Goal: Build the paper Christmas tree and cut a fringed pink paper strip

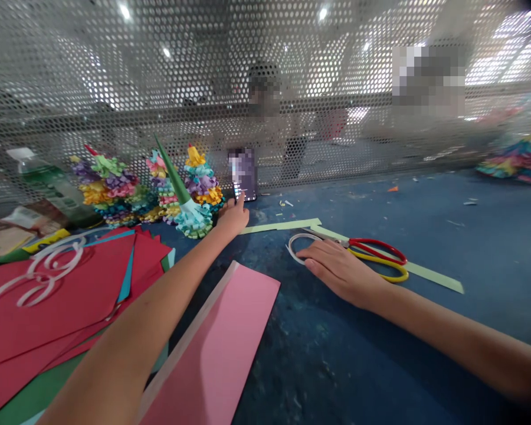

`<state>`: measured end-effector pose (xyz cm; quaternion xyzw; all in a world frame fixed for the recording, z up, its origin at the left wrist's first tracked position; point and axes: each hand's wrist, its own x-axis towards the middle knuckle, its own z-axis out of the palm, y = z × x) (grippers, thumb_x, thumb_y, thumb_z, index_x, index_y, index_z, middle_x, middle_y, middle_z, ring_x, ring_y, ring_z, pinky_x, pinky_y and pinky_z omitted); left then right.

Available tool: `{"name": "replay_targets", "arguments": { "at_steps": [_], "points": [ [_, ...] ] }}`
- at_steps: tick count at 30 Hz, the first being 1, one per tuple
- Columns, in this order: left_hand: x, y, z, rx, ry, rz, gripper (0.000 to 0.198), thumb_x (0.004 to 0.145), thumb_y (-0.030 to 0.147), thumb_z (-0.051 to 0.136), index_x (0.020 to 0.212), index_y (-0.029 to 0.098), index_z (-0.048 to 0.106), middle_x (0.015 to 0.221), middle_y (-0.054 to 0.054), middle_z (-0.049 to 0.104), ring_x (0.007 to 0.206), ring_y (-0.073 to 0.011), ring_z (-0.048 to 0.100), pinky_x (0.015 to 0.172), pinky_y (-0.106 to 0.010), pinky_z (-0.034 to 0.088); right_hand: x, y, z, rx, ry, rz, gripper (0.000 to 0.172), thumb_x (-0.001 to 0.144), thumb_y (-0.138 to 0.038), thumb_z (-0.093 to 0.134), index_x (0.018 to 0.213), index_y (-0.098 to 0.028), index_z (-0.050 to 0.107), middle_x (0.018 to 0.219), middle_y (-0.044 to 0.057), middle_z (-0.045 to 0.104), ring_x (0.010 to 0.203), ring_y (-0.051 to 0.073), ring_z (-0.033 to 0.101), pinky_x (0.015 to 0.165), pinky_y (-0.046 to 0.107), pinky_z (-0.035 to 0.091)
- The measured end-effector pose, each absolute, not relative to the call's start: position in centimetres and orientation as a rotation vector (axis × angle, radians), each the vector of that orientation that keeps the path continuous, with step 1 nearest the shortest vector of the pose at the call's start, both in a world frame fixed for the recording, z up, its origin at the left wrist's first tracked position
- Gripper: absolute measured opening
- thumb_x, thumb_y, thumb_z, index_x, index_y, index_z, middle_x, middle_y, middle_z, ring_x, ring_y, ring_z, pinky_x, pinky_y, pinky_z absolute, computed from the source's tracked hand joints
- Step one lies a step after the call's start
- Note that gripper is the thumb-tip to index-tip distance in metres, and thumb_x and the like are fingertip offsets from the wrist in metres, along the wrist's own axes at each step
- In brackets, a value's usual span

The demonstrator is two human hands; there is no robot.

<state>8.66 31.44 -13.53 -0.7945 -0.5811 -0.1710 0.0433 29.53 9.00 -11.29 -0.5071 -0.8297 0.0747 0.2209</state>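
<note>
Index finger (242,199) of the left hand (233,218) is stuck out at the lower part of a phone (246,171) standing upright right ahead of it; can't tell if the tip is actually touching the phone. Other left fingers are curled in, apart from that one, and not gripping anything I can make out. Right hand (340,268) is lying palm down on the blue table (425,206), fingers close together, tips at a thin white loop (289,247). Couldn't tell you whether they're pinching it. Scissors (356,242) with red and yellow handles sit just beyond the right fingers, partly hidden behind the hand, overlapping a pale green strip (433,276). A second green strip (283,225) runs between the two hands' fingers. Just left of the left fingers there's a fringed paper cone (193,221) with a green spike, more multicolored fringed cones (203,180) crowding in behind it. Nearer than both sets of fingers: a pink sheet (221,348), and off to its left, a messy pile of red paper (71,283).
</note>
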Motion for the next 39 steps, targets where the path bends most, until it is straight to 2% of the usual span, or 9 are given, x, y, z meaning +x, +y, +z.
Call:
{"name": "replay_targets", "arguments": {
  "at_steps": [9,22,26,29,35,39],
  "points": [
    [8.6,31.3,-13.3,-2.461,-1.730,-0.522,0.034,0.095,0.034,0.058,0.125,0.019,0.057,0.127,-0.010,0.059,0.107,-0.0241,0.061,0.090,-0.046,0.053,29.7,9.1,-11.5,-1.397,-2.309,0.217,0.037,0.104,-0.037,0.028,0.117,-0.022,0.059,0.112,0.009,0.065,0.109,0.025,0.057,0.102,0.050,0.040],
    [8.7,31.4,-13.4,-2.420,-1.761,-0.519,0.041,0.095,0.038,0.056,0.132,0.020,0.052,0.131,-0.011,0.056,0.113,-0.0266,0.058,0.095,-0.050,0.048,29.6,9.0,-11.1,-1.396,-2.316,0.224,0.035,0.104,-0.035,0.029,0.116,-0.021,0.059,0.110,0.009,0.064,0.108,0.025,0.057,0.100,0.048,0.041],
    [8.6,31.3,-12.9,-2.471,-1.748,-0.459,0.047,0.099,0.044,0.044,0.142,0.026,0.043,0.130,-0.012,0.056,0.115,-0.0285,0.057,0.098,-0.050,0.044,29.5,9.0,-11.0,-1.399,-2.321,0.216,0.035,0.104,-0.034,0.029,0.115,-0.021,0.059,0.110,0.008,0.064,0.108,0.025,0.056,0.100,0.048,0.040],
    [8.7,31.2,-12.7,-2.475,-1.756,-0.414,0.054,0.099,0.046,0.035,0.151,0.031,0.031,0.126,-0.014,0.057,0.116,-0.0318,0.057,0.099,-0.046,0.042,29.5,8.9,-11.0,-1.388,-2.323,0.215,0.035,0.104,-0.033,0.030,0.115,-0.019,0.059,0.110,0.008,0.064,0.107,0.024,0.056,0.100,0.048,0.040],
    [8.9,31.3,-11.9,-2.424,-1.752,-0.380,0.073,0.097,0.052,0.032,0.157,0.021,0.003,0.129,-0.020,0.056,0.118,-0.0347,0.054,0.097,-0.044,0.041,29.4,9.1,-11.0,-1.388,-2.329,0.204,0.033,0.104,-0.033,0.031,0.114,-0.019,0.060,0.109,0.008,0.064,0.106,0.024,0.056,0.100,0.047,0.040],
    [9.0,31.6,-11.0,-2.420,-1.712,-0.348,0.072,0.097,0.051,0.032,0.156,0.020,0.004,0.125,-0.020,0.060,0.111,-0.0350,0.058,0.091,-0.043,0.044,29.2,9.2,-10.9,-1.384,-2.344,0.166,0.033,0.104,-0.032,0.032,0.113,-0.018,0.060,0.108,0.009,0.064,0.106,0.024,0.057,0.100,0.047,0.041]
  ]
}}
